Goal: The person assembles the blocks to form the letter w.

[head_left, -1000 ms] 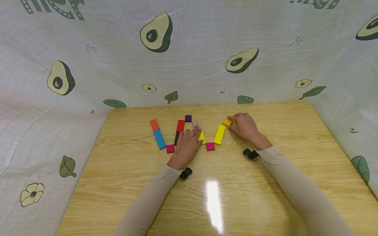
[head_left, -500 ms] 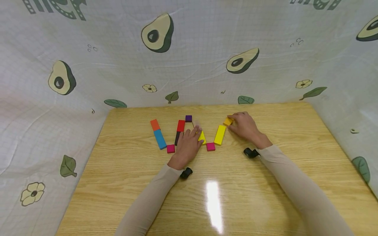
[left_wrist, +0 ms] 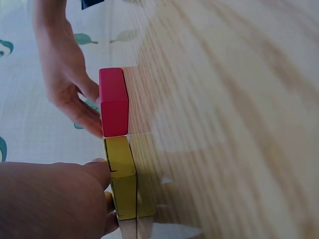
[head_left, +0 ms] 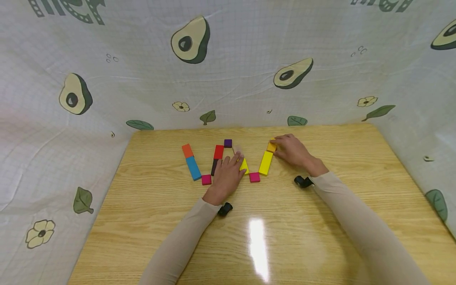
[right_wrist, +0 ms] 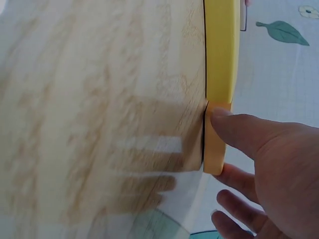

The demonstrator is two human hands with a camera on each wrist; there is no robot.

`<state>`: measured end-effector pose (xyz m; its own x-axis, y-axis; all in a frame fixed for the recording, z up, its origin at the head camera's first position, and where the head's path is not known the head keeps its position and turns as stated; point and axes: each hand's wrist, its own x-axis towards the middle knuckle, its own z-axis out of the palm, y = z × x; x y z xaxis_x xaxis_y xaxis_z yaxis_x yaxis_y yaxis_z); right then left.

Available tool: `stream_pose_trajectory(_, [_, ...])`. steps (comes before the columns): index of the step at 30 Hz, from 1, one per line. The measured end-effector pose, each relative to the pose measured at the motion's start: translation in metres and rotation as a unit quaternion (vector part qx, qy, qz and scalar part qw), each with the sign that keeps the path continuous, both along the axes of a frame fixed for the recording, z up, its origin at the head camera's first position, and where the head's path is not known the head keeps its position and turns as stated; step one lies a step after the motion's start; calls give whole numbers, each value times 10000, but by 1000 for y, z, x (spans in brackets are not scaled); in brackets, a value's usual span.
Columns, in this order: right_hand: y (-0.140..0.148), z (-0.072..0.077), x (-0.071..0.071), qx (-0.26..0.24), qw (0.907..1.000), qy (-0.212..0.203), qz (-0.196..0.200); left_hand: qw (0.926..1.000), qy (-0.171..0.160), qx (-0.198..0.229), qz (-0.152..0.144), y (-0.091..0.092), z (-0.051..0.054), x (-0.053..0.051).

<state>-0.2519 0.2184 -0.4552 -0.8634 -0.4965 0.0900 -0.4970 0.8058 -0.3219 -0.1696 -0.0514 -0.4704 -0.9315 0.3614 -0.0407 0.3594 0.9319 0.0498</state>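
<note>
My right hand (head_left: 293, 151) pinches a small orange block (right_wrist: 214, 142) between thumb and index finger. That block meets the upper end of a long yellow block (head_left: 265, 163), as the right wrist view also shows. My left hand (head_left: 224, 176) rests over a second yellow block (left_wrist: 124, 191) and a pale wooden block (head_left: 236, 149), partly hiding both. Its thumb and fingertips touch the yellow one. A pink block (head_left: 254, 177) lies between the lower ends of the two yellow blocks. Together the blocks form a zigzag row on the table.
To the left lie an orange-red block (head_left: 187, 150), a blue block (head_left: 193, 168), another pink block (head_left: 206, 179), a red block (head_left: 219, 151) and a black block (head_left: 215, 166). A purple block (head_left: 228, 143) sits at the top. Printed cloth (head_left: 242, 79) surrounds the wooden table (head_left: 285, 237).
My right hand has shifted slightly left and turned the orange block, bringing it in line with the right yellow block. The left hand has stayed in place.
</note>
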Motion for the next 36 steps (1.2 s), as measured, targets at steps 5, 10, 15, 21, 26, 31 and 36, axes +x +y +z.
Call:
stream_pose_trajectory(5, [-1, 1, -2, 141, 9998, -91, 136, 10000, -27, 48, 16, 0, 0, 0])
stream_pose_trajectory(10, [-4, 0, -3, 220, 9995, -170, 173, 9999, -95, 90, 35, -1, 0, -1])
stream_pose_trajectory(15, [-3, -3, -4, 266, 9991, -206, 241, 9998, -175, 70, 58, -2, -1, -2])
stream_pose_trajectory(21, [-3, -4, -4, 159, 9987, -258, 413, 9999, -139, 91, -8, -4, 1, -3])
stream_pose_trajectory(26, [0, -6, -3, 52, 9986, -288, 446, 9997, -192, 129, -51, -5, -2, -5])
stream_pose_trajectory(31, [7, -8, 2, -57, 9990, -302, 336, 9995, -154, 245, -123, -9, -1, -7])
stream_pose_trajectory(36, [20, -3, 14, -164, 9994, -290, 95, 9979, -156, 632, -9, -28, 10, -9])
